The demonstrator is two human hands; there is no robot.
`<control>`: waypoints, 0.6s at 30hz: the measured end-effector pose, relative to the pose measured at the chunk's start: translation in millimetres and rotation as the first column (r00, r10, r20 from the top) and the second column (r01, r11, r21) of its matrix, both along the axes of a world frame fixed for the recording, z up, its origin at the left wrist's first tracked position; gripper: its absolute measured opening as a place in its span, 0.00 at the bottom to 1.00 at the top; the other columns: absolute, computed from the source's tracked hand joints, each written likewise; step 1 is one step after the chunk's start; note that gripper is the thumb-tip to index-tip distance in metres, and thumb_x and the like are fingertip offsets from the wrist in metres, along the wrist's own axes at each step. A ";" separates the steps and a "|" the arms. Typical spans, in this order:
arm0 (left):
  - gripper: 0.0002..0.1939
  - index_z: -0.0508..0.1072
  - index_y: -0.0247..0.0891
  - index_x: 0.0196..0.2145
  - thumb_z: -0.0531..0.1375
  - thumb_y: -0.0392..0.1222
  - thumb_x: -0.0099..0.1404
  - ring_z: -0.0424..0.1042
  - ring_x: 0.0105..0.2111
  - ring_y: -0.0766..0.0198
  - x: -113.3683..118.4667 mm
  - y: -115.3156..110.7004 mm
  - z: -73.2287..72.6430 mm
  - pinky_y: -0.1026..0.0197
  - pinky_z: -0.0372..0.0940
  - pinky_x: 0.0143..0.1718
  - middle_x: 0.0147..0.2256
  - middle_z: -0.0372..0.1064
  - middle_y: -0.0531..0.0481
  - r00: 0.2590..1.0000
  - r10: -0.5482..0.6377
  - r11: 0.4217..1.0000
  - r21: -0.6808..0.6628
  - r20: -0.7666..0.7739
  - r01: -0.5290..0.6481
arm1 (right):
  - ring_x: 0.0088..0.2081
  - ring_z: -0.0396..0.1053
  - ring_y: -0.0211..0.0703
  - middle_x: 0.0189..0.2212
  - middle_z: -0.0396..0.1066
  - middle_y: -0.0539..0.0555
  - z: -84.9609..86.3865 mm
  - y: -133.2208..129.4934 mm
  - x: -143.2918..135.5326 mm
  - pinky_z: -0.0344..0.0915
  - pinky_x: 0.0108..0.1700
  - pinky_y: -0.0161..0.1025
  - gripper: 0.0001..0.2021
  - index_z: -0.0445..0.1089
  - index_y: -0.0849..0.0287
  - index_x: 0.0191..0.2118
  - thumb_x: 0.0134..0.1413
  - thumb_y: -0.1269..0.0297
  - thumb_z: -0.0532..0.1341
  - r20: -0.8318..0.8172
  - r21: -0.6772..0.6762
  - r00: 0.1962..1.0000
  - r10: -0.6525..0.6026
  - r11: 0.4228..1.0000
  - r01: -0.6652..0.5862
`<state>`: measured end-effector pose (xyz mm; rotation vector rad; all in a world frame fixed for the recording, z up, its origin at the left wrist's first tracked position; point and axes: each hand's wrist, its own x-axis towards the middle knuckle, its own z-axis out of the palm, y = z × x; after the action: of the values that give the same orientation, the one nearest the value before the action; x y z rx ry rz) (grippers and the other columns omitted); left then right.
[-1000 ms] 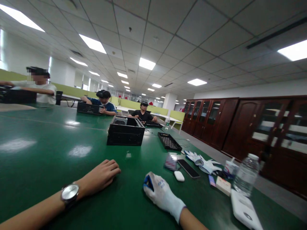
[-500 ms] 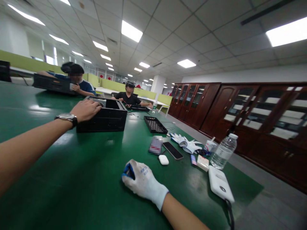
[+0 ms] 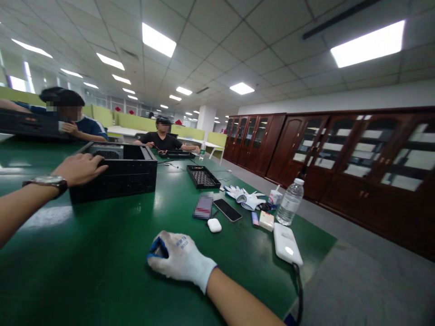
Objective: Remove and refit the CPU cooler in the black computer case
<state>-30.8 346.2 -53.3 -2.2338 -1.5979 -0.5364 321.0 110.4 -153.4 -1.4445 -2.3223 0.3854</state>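
My left hand (image 3: 79, 168) is bare, with a wristwatch above it, and lies on the near top edge of a black computer case (image 3: 125, 176). Its fingers reach over the rim and the thumb is stretched out to the right. Inside the case's open top, a grey metal unit with a grille (image 3: 108, 151) shows. My right hand (image 3: 178, 256) wears a white work glove with a blue palm and rests on the green table. Its fingers are curled round a small dark thing, mostly hidden, whose kind I cannot make out.
Ahead lies a black tray (image 3: 203, 177) with small parts. On the right are a phone (image 3: 227, 209), a white earbud case (image 3: 214, 225), spare gloves (image 3: 249, 200), a water bottle (image 3: 290, 203) and a corded white device (image 3: 287, 244). Two people sit across the table.
The view has turned to the right, so everything sits further left in the picture. My left hand stays on the computer case, and the right glove keeps its curled grip on the table.
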 end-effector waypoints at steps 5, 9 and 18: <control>0.34 0.68 0.13 0.55 0.36 0.49 0.82 0.68 0.58 0.29 10.7 -14.3 -7.0 0.42 0.58 0.59 0.49 0.73 0.37 0.993 0.104 0.994 0.030 -0.057 -0.102 | 0.40 0.72 0.47 0.40 0.74 0.51 -5.3 11.8 9.9 0.66 0.44 0.41 0.21 0.68 0.51 0.49 0.58 0.42 0.65 -0.074 0.016 0.997 -0.015 1.000 0.017; 0.32 0.66 0.16 0.59 0.35 0.47 0.83 0.72 0.55 0.36 11.1 -45.2 -4.4 0.46 0.59 0.58 0.45 0.73 0.39 0.984 0.103 0.993 0.065 -0.144 -0.095 | 0.40 0.71 0.47 0.39 0.73 0.52 -6.2 18.8 20.0 0.65 0.43 0.41 0.19 0.69 0.53 0.47 0.60 0.44 0.63 -0.132 0.024 0.987 -0.092 0.995 0.095; 0.22 0.70 0.29 0.63 0.48 0.40 0.79 0.70 0.57 0.42 -30.3 -205.1 -31.7 0.46 0.61 0.61 0.57 0.72 0.36 0.940 0.107 0.992 0.096 -0.325 -0.080 | 0.51 0.73 0.53 0.48 0.76 0.61 -11.3 21.6 32.7 0.65 0.54 0.44 0.19 0.69 0.58 0.54 0.63 0.53 0.62 -0.173 0.071 0.969 -0.176 0.979 0.191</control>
<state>-61.1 141.2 -85.0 -2.0454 -1.4702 -0.1832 353.7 132.0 -164.7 -1.5091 -2.0297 0.3335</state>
